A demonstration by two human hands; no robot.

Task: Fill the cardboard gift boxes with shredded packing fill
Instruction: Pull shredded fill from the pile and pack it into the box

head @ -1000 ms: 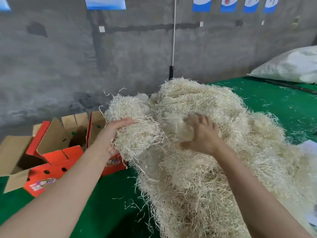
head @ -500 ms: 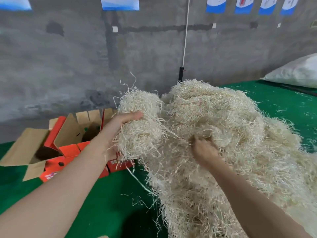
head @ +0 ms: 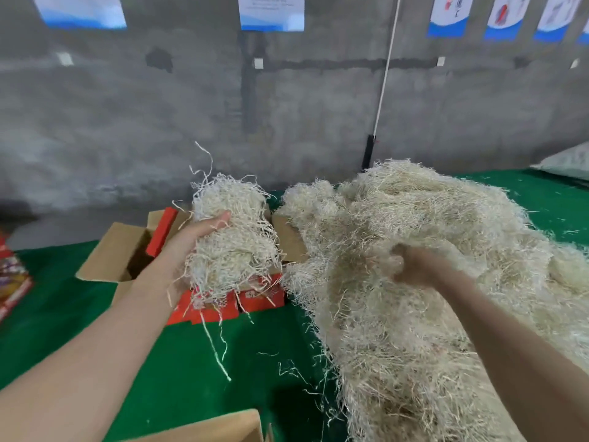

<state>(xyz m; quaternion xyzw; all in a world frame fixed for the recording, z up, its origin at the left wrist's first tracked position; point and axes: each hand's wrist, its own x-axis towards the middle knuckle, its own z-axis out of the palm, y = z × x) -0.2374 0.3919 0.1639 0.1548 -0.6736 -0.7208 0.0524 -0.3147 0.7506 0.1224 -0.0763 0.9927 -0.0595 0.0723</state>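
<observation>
1. Grey wall [head: 159, 138] behind, green tabletop [head: 223, 362].
2. My L hand [head: 191, 240] grips a fill clump [head: 236, 244] above the open red gift box [head: 261, 296].
3. My R hand [head: 411, 266] clutches strands in the big fill pile [head: 430, 212] beside it.

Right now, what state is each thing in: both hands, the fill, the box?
left hand: grips clump of fill
clump of fill: held up, separate from big pile
right hand: dug into big pile, gripping it
big pile: heaped on green table
red gift box: open, flaps spread
</observation>
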